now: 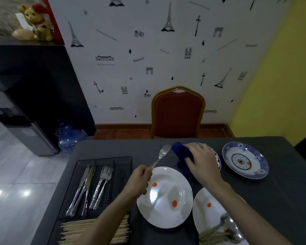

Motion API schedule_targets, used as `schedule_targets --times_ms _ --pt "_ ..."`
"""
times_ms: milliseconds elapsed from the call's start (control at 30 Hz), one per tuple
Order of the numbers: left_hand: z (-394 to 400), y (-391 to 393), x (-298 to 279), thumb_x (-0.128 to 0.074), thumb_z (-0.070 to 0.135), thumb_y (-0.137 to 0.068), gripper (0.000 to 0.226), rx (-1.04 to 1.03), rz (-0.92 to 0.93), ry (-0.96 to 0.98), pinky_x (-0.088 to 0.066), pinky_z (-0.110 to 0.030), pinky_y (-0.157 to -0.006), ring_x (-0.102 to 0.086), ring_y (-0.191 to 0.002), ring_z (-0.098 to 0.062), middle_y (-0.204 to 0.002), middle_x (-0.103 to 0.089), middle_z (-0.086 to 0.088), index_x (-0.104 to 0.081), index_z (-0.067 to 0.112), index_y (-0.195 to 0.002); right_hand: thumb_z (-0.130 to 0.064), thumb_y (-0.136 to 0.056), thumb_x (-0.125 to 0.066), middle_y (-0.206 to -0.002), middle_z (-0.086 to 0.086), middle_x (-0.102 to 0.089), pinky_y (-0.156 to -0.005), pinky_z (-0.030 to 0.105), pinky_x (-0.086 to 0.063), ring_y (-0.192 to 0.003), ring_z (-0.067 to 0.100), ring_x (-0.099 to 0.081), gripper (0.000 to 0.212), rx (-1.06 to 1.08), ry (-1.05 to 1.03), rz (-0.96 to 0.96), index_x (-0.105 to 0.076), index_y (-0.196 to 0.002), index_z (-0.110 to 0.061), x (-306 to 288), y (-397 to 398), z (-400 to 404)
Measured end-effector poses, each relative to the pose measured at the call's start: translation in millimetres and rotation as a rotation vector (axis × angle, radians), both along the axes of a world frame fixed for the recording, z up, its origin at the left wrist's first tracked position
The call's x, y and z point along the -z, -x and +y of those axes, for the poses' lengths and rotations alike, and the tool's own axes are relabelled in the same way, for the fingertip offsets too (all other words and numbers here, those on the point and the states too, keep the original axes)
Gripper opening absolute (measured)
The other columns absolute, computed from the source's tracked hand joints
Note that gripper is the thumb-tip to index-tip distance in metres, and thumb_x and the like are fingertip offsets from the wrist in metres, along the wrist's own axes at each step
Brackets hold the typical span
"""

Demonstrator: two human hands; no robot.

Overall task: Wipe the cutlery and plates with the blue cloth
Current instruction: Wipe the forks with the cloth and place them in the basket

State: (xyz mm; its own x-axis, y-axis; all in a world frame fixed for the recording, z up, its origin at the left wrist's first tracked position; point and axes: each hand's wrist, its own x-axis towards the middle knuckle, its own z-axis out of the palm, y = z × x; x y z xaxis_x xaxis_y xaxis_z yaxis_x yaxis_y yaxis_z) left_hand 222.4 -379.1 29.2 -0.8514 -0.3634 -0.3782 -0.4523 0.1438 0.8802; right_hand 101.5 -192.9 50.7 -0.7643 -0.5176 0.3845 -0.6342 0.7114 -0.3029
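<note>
— Where are the hands?

— The left hand (140, 179) is curled round the handle of a fork (160, 155), tines raised and pointing away, above the far rim of a white plate (166, 214) that carries two orange-red smears. The right hand (202, 160) grasps the blue cloth (181, 151), bunched just beside the tines (whether cloth and fork actually touch, I can't quite tell).

— And the rest of the tableware?

— A second white plate (201, 209) sits at the near right with one smear and a spoon (233, 228) on it. A blue-patterned dish (245, 160) lies at the far right of the dark tabletop (281, 200); another patterned dish (217, 160) is mostly hidden under the right hand. On the left, a black wire tray (124, 161) holds knives (83, 184), forks (102, 184) and, nearest, pale chopsticks (74, 230).
</note>
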Motion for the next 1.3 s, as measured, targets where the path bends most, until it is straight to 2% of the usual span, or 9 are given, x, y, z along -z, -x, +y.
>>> schedule_targets --times_ms 100,200,367,567,700,800,1000,1200,1300 --pt "11.4 10.6 -6.2 -0.039 0.018 -0.102 0.020 0.024 0.066 -0.088 -0.034 -0.020 -0.042 -0.040 -0.047 -0.008 -0.066 -0.050 -0.003 -0.051 0.009 -0.090 -0.015 -0.078 -0.059 -0.107 -0.007 -0.064 -0.081 0.033 -0.036 -0.095 0.018 -0.051 0.040 -0.093 0.029 0.004 -0.058 -0.117 -0.023 1.4 -18.1 -11.3" --pt "13.7 21.2 -11.1 -0.035 0.016 -0.102 0.022 -0.001 0.097 -0.021 -0.032 -0.018 -0.041 -0.037 -0.049 -0.008 -0.066 -0.046 -0.002 -0.052 0.011 -0.088 -0.013 -0.079 -0.061 -0.111 -0.006 -0.064 -0.082 0.031 -0.037 -0.099 0.017 -0.051 0.042 -0.123 0.078 0.017 -0.057 -0.120 -0.020 8.3 -31.2 -18.3" --pt "12.4 19.0 -7.5 -0.035 0.017 -0.100 0.028 0.017 0.033 0.060 -0.033 -0.018 -0.043 -0.042 -0.054 -0.010 -0.072 -0.052 -0.002 -0.061 0.010 -0.094 -0.012 -0.080 -0.062 -0.114 -0.005 -0.062 -0.085 0.028 -0.032 -0.102 0.016 -0.049 0.043 0.002 0.171 0.014 -0.056 -0.122 -0.019 8.4 -23.1 -15.0" --pt "9.8 19.2 -20.9 -0.041 0.014 -0.098 0.034 0.033 0.200 0.061 -0.028 -0.023 -0.043 -0.036 -0.043 -0.006 -0.057 -0.047 0.003 -0.057 0.018 -0.068 -0.004 -0.071 -0.067 -0.112 -0.003 -0.064 -0.078 0.036 -0.038 -0.097 0.023 -0.053 0.050 -0.177 0.024 0.147 -0.059 -0.119 -0.018 3.9 -13.9 -17.5" --pt "12.9 15.4 -20.4 -0.040 0.013 -0.097 0.027 0.072 0.165 0.103 -0.032 -0.018 -0.041 -0.041 -0.047 -0.007 -0.062 -0.050 0.001 -0.061 0.009 -0.080 -0.003 -0.069 -0.069 -0.106 0.000 -0.067 -0.074 0.041 -0.043 -0.092 0.026 -0.054 0.049 -0.088 0.026 0.095 -0.061 -0.115 -0.016 -1.2 -3.4 -20.8" --pt "15.9 18.5 -22.3 -0.039 0.014 -0.098 0.026 0.079 0.137 0.084 -0.033 -0.017 -0.041 -0.041 -0.051 -0.008 -0.065 -0.050 -0.001 -0.059 0.002 -0.087 -0.009 -0.065 -0.075 -0.107 -0.004 -0.067 -0.074 0.039 -0.043 -0.093 0.024 -0.054 0.053 -0.237 -0.053 0.127 -0.061 -0.115 -0.017 5.7 -13.7 -25.2" --pt "5.0 20.8 -29.7 -0.038 0.009 -0.096 0.030 0.072 0.137 0.059 -0.029 -0.018 -0.039 -0.036 -0.045 -0.007 -0.058 -0.045 0.001 -0.055 0.012 -0.073 -0.004 -0.067 -0.070 -0.104 -0.002 -0.067 -0.075 0.039 -0.041 -0.091 0.025 -0.053 0.051 -0.111 -0.027 0.114 -0.061 -0.115 -0.018 3.5 5.6 -25.3" --pt "0.6 17.0 -30.9 -0.039 0.008 -0.097 0.030 0.063 0.137 -0.027 -0.028 -0.018 -0.039 -0.033 -0.038 -0.003 -0.052 -0.042 0.005 -0.051 0.013 -0.070 -0.015 -0.075 -0.055 -0.106 -0.001 -0.067 -0.074 0.039 -0.043 -0.092 0.024 -0.055 0.040 -0.195 -0.020 0.158 -0.062 -0.115 -0.017 3.0 -4.7 -41.5" --pt "-2.6 11.9 -29.9 -0.039 0.008 -0.097 0.030 0.022 0.156 -0.061 -0.028 -0.019 -0.039 -0.033 -0.038 -0.004 -0.051 -0.042 0.004 -0.053 0.011 -0.071 -0.008 -0.067 -0.071 -0.106 -0.002 -0.067 -0.071 0.038 -0.043 -0.091 0.025 -0.054 0.047 -0.189 -0.053 0.155 -0.062 -0.113 -0.017 2.2 -9.8 -56.9"
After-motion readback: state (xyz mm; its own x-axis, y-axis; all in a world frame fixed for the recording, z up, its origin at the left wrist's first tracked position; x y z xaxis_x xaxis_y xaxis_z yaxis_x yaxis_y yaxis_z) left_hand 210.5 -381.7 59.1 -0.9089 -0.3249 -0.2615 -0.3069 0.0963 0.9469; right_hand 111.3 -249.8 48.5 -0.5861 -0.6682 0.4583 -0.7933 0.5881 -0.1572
